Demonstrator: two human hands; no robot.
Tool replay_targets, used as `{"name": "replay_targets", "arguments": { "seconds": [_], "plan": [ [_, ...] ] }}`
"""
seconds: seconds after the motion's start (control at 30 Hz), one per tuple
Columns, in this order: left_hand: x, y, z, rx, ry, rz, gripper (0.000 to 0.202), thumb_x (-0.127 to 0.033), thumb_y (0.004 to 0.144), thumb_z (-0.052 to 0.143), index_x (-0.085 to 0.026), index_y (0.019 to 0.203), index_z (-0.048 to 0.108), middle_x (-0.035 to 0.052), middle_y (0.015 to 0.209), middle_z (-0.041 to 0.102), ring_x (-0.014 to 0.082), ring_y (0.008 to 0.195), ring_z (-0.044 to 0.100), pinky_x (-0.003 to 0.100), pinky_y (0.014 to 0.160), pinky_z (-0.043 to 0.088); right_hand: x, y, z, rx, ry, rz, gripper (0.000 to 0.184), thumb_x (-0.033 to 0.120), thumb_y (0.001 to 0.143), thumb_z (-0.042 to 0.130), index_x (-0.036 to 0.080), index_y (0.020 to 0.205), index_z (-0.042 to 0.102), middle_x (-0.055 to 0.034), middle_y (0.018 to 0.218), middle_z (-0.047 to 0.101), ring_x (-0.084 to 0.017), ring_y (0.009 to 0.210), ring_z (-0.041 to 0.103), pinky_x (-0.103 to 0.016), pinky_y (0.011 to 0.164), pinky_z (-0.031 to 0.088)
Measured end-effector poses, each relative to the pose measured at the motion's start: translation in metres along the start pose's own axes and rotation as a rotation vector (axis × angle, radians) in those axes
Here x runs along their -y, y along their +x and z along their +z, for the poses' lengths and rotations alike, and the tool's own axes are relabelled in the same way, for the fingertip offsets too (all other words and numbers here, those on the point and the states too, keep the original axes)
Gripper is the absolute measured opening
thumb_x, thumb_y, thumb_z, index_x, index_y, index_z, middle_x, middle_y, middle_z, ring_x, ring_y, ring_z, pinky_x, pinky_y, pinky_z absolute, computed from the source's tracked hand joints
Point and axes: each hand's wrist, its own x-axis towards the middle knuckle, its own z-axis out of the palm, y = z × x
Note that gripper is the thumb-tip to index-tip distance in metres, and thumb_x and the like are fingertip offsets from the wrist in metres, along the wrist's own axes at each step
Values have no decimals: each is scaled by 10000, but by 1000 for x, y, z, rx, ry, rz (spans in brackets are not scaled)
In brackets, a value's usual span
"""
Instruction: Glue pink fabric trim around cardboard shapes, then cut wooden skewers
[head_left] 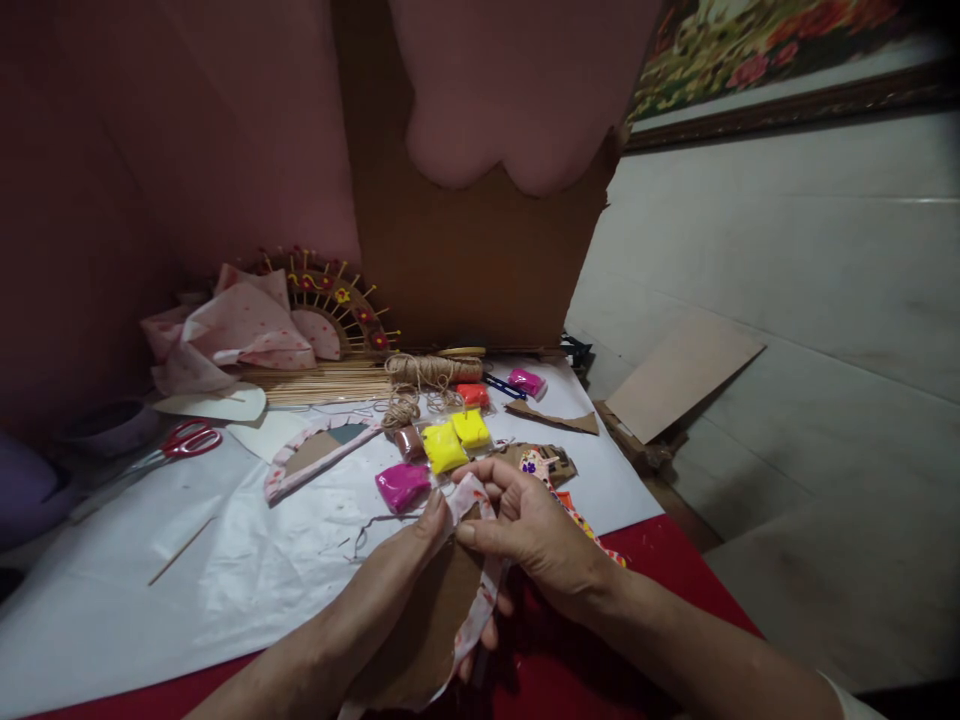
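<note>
My left hand (409, 560) and my right hand (525, 530) meet low in the middle over a brown cardboard piece (427, 620) edged with a pink floral fabric strip (480, 590). Both hands pinch the strip at the top of the cardboard, thumbs and fingers pressed together on it. Just beyond the fingers lie a magenta clay packet (403, 486) and two yellow clay packets (456, 438). A second fabric-edged cardboard shape (315, 455) lies to the left on the white sheet (225, 570).
Red-handled scissors (187, 442) lie at left. Bamboo skewers (322, 383), a twine spool (435, 370), pink floral cloth (232, 335) and a decorated stick fan (337, 300) sit at the back. A tall cardboard panel (465, 260) stands behind. A flat board (682, 372) lies on the floor at right.
</note>
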Motion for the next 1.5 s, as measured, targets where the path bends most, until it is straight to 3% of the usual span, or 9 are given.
{"name": "replay_targets", "arguments": {
  "seconds": [0.23, 0.4, 0.5, 0.63, 0.87, 1.03, 1.2, 1.33, 1.5],
  "plan": [
    [3, 1, 1, -6, -22, 37, 699, -693, 775, 343, -88, 722, 689, 110, 537, 650, 168, 401, 563, 261, 426, 441, 3, -2, 5, -19, -24, 27, 363, 150, 653, 695, 161, 967, 513, 28, 765, 562, -64, 569, 506, -125, 417, 395],
    [1, 1, -3, 68, -34, -48, 822, -752, 751, 250, -63, 690, 696, 131, 565, 649, 161, 421, 573, 250, 443, 438, 3, -3, 2, 62, -4, 59, 386, 207, 686, 683, 190, 1006, 469, 43, 751, 541, -39, 400, 451, -138, 290, 378],
    [2, 3, -5, 95, -46, -71, 853, -761, 744, 234, -47, 701, 698, 135, 565, 644, 158, 421, 577, 246, 443, 437, 4, -3, 0, 91, 5, 66, 420, 235, 670, 709, 186, 1001, 456, 37, 752, 554, -40, 395, 464, -138, 290, 389],
    [0, 4, -2, 43, -39, -77, 842, -771, 730, 251, -51, 681, 685, 124, 530, 630, 159, 395, 565, 250, 425, 435, 7, -4, 1, 97, -18, 93, 413, 224, 651, 707, 189, 973, 450, 52, 704, 550, -45, 381, 475, -137, 295, 394],
    [0, 4, 5, -21, 19, -35, 828, -782, 723, 238, -79, 734, 676, 117, 540, 638, 159, 399, 550, 263, 432, 441, 8, -3, 4, 22, -77, 114, 366, 142, 640, 674, 179, 964, 508, 62, 653, 544, -41, 442, 477, -112, 353, 385],
    [0, 5, 4, 19, 18, -11, 824, -796, 707, 248, -78, 657, 648, 121, 557, 623, 156, 420, 551, 269, 453, 444, 5, -4, 3, 42, -85, 113, 332, 197, 689, 657, 200, 986, 509, 60, 645, 545, -43, 380, 458, -128, 304, 381],
    [-3, 3, 5, 42, 34, -66, 848, -860, 609, 285, -91, 659, 639, 87, 536, 601, 142, 415, 539, 248, 424, 419, 4, -5, 2, 47, -66, 88, 312, 159, 690, 635, 206, 966, 499, 61, 654, 540, -37, 383, 453, -117, 303, 383],
    [-1, 3, 6, 36, -6, -40, 836, -823, 672, 260, -80, 654, 643, 104, 531, 613, 145, 401, 546, 251, 424, 425, 2, -6, 6, 54, -77, 82, 299, 185, 719, 595, 205, 989, 466, 81, 585, 524, -40, 312, 435, -128, 272, 371],
    [2, 0, 6, -11, -97, 22, 647, -675, 795, 350, -112, 924, 642, 87, 590, 663, 154, 464, 582, 251, 475, 449, -3, -8, 15, -29, -147, 24, 215, 262, 774, 589, 216, 895, 418, 64, 637, 524, -71, 374, 533, -132, 304, 392]
  ]
}}
